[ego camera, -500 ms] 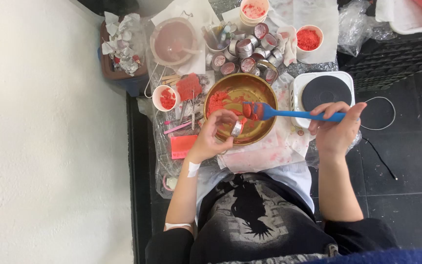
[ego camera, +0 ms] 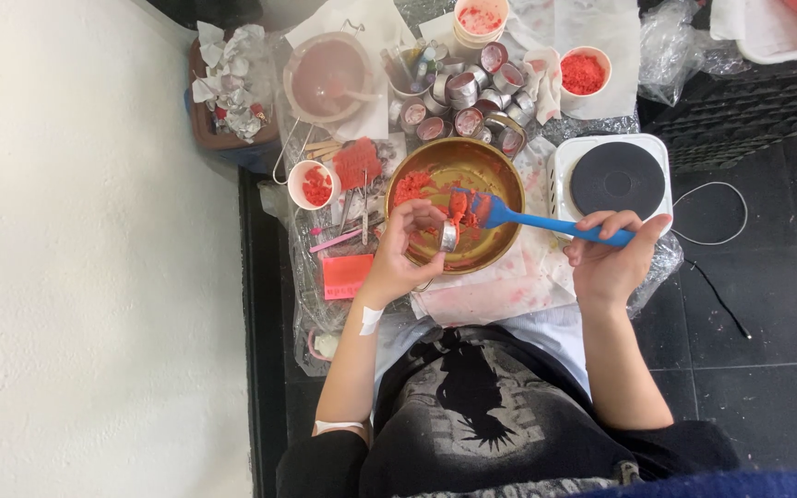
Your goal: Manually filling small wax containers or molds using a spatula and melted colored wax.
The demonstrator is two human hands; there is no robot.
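- Two bare hands at work over a round gold metal bowl (ego camera: pixel 458 166) w/ red crumbly stuff (ego camera: pixel 414 187) inside.
- Left hand (ego camera: pixel 403 254) is curled shut round a small silver metal cup (ego camera: pixel 448 236), tipped on its side, right over the bowl's near edge.
- Right hand (ego camera: pixel 612 258) is closed tight on the handle of a blue plastic spatula (ego camera: pixel 532 221). Spatula head sits in the bowl, touching red bits, just beside the little cup.
- Bowl sits on crinkly clear plastic sheet (ego camera: pixel 509 286) stained pink, on a dark tiled floor (ego camera: pixel 767 314).
- Right of bowl: white square hot plate w/ black round top (ego camera: pixel 616 178), black cord (ego camera: pixel 726 295) runs off to the right.
- Behind bowl: a bunch of more small silver cups (ego camera: pixel 463 92), some w/ pink inside.
- Small white cup of red crumbs (ego camera: pixel 313 184) left of bowl; another white cup of red crumbs (ego camera: pixel 584 72) further back on the right.
- Pink square block (ego camera: pixel 347 275) near left wrist, a red block (ego camera: pixel 358 163) further back.
- Big clear pot w/ pink liquid (ego camera: pixel 327 76) far back left.
- White wall (ego camera: pixel 76 277) fills the left side.
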